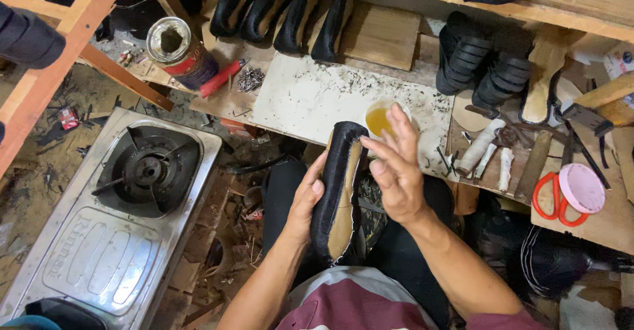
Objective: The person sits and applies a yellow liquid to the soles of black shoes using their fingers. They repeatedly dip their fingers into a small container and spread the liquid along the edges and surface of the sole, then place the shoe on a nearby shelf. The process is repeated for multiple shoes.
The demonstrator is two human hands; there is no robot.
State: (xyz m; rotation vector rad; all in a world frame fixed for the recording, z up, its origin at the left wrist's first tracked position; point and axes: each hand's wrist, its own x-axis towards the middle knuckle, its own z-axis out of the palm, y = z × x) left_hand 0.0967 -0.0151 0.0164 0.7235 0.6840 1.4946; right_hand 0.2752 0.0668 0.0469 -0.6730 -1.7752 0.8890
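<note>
Left hand [305, 201] gripping black shoe upper [338, 191], right hand [395, 168] open beside it

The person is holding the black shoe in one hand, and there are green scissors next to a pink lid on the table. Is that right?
Almost. The scissors are red, not green, as the head view shows. They do lie beside the pink lid, and the left hand holds the black shoe.
</note>
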